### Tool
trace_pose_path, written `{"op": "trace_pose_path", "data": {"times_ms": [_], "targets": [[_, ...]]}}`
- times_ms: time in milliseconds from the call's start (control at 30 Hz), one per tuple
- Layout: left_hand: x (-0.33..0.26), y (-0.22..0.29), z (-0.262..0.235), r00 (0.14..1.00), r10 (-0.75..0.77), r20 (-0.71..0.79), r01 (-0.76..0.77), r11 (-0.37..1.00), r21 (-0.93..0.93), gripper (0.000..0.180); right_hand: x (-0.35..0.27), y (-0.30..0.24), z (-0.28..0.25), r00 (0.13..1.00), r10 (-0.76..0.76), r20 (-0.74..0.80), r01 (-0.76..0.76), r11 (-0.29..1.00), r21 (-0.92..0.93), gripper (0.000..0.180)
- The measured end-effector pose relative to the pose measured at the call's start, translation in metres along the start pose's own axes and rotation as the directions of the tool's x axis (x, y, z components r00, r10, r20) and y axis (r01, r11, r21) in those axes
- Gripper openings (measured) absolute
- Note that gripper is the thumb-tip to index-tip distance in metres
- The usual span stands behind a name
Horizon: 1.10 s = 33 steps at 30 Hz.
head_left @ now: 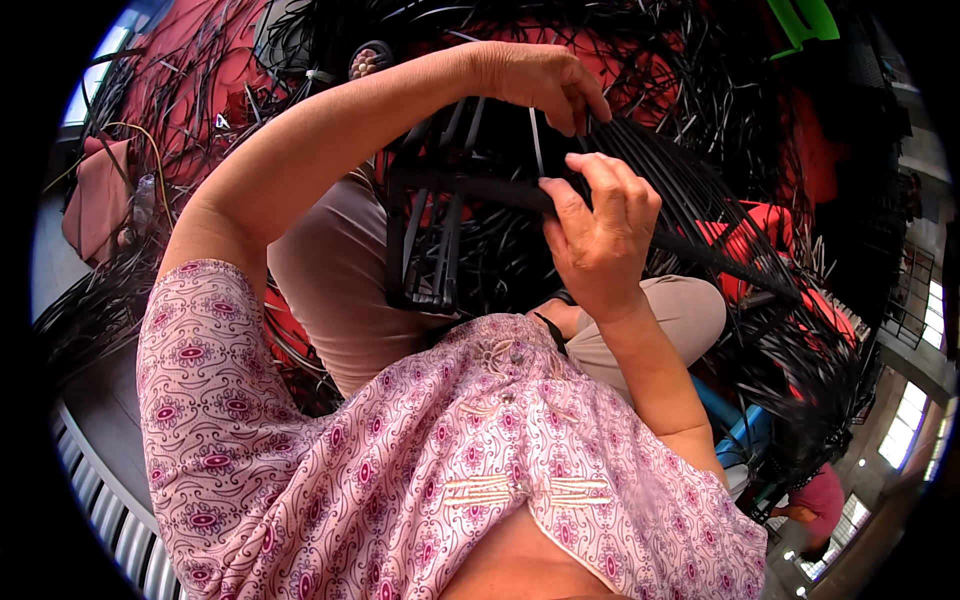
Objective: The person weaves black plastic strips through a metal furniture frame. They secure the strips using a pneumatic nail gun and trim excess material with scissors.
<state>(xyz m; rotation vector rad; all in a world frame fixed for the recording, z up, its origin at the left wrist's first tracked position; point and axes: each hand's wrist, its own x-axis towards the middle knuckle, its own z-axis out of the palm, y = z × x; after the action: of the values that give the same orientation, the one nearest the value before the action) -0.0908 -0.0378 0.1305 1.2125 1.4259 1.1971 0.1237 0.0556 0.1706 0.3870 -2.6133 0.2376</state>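
Centrally, a black wire frame [470, 200] rests on the person's lap, its ribs fanning toward 3 o'clock. Left hand [535, 80], at 12 o'clock, is closed in a pinch on the upper end of a thin pale strip [537, 140], which runs straight down toward a dark bar of the frame. Right hand [600, 235], just below at 1 o'clock from picture centre, is wrapped around that bar, its thumb pressing close to where the strip meets it. Loose black strips [200, 90] lie heaped over a red floor covering [180, 50] from 9 to 12 o'clock. A second person in a pink top [820, 495] shows at 4 o'clock, well apart.

Risk, as judged: the strip is held only at its tip between fingertips, so a hard pull could slip it free or snap it. The frame sits on the knees without a clamp; should the right hand loosen, the frame may tilt and the ribs spring against the fingers.
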Motion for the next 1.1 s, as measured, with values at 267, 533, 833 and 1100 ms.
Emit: {"op": "trace_pose_path", "data": {"times_ms": [267, 533, 833, 1100], "targets": [[0.004, -0.040, -0.016, 0.940, 0.335, -0.066, -0.209, 0.717, 0.665, 0.022, 0.034, -0.021, 0.015, 0.952, 0.001, 0.306, -0.031, 0.995, 0.093, 0.025], [-0.014, -0.098, -0.105, 0.843, 0.268, -0.467, 0.204, 0.644, 0.737, 0.024, 0.059, 0.005, -0.006, 0.983, 0.044, 0.179, -0.058, 0.995, 0.076, 0.020], [-0.005, -0.103, -0.147, 0.678, 0.503, -0.536, 0.245, 0.533, 0.810, 0.023, 0.093, 0.073, -0.117, 0.904, 0.423, -0.056, -0.400, 0.886, 0.236, 0.017], [0.008, -0.131, -0.169, 0.769, 0.381, -0.514, -0.115, 0.873, 0.474, 0.025, 0.045, 0.129, -0.181, 0.879, 0.442, -0.179, -0.371, 0.870, 0.323, 0.011]]}}
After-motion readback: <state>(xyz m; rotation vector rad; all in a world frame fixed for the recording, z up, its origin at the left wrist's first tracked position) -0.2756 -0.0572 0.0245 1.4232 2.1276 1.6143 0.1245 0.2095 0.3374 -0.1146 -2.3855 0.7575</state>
